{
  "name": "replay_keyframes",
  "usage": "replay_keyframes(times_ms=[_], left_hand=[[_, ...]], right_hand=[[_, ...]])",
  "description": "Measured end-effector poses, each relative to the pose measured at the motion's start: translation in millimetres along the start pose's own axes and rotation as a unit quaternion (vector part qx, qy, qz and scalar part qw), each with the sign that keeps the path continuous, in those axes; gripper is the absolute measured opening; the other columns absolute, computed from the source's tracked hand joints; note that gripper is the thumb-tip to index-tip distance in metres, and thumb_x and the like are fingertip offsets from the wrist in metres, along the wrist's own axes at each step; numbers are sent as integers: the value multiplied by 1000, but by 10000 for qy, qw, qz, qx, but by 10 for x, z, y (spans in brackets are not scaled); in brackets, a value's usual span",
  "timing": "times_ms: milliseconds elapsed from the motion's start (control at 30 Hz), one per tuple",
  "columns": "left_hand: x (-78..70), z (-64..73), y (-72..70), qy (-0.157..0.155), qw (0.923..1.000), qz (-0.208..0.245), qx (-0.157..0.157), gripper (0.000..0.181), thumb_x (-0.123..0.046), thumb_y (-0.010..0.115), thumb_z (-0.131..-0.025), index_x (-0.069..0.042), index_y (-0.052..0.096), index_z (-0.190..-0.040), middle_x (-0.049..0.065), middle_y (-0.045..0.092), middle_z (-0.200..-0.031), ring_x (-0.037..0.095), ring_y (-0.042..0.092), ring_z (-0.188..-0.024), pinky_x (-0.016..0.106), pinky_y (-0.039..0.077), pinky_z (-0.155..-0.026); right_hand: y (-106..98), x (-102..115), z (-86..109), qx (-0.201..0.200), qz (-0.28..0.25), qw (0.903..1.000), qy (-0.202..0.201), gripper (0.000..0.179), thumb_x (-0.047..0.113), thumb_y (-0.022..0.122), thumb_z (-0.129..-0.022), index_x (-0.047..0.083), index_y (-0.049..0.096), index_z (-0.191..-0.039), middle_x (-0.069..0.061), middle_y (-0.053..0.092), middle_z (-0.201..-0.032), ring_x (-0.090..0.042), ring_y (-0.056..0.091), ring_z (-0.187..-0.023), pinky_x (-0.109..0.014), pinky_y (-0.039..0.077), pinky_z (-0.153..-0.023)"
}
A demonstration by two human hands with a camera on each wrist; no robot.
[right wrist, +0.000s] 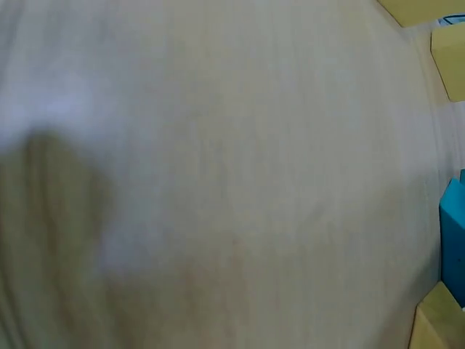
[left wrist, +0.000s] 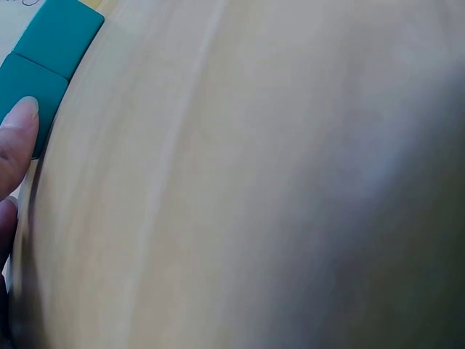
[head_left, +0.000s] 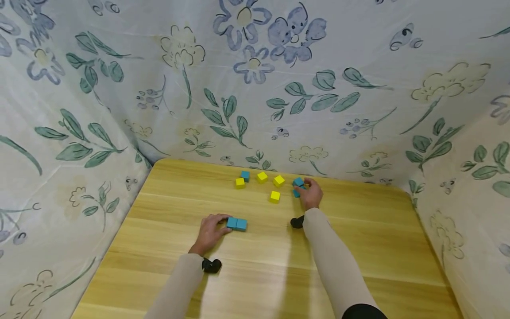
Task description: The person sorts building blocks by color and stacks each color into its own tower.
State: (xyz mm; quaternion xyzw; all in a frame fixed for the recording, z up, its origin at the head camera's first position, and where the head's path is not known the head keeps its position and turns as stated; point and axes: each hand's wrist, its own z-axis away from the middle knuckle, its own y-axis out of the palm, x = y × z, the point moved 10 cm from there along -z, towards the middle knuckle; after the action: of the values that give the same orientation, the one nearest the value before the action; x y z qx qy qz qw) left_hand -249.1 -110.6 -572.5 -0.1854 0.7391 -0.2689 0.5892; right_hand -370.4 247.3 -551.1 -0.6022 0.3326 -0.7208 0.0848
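Two blue cubes (head_left: 237,224) sit side by side, touching, on the table. My left hand (head_left: 210,232) pinches the left one, its index finger at the far side and its thumb at the near side. In the left wrist view the thumb (left wrist: 20,131) lies against one of these teal-looking cubes (left wrist: 62,33). Farther back on the right, my right hand (head_left: 312,195) pinches a blue cube (head_left: 298,181) between thumb and index finger. Another blue cube (head_left: 296,193) is just nearer, partly covered by the thumb. The right wrist view has a blue cube (right wrist: 453,240) at its edge.
Several yellow cubes (head_left: 274,197) are spread between the hands toward the back of the wooden table (head_left: 179,190). One more blue cube (head_left: 245,176) stands by a yellow cube (head_left: 240,183). Floral cloth (head_left: 255,119) walls the back and sides. A yellow block's corner (right wrist: 438,323) shows low in the right wrist view.
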Motion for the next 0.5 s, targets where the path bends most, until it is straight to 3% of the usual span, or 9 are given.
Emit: replay_keyframes(times_ms=[200,500], left_hand=[[-13,2,-8,81,9999,-48,-36,38,-19,79,-78,-14,70,-115,2,69,-104,20,55,-90,43,32,-85],[0,-2,0,26,10000,-69,2,39,-19,79,-78,-15,69,-115,1,69,-106,19,55,-91,42,32,-86]], right_hand=[[38,5,-42,-8,723,9974,16,55,27,75,-85,4,57,-131,-14,59,-129,-34,50,-118,-48,23,-105],[76,-43,-62,17,773,9968,222,51,28,73,-86,6,59,-129,-15,62,-124,-35,52,-114,-48,24,-106]])
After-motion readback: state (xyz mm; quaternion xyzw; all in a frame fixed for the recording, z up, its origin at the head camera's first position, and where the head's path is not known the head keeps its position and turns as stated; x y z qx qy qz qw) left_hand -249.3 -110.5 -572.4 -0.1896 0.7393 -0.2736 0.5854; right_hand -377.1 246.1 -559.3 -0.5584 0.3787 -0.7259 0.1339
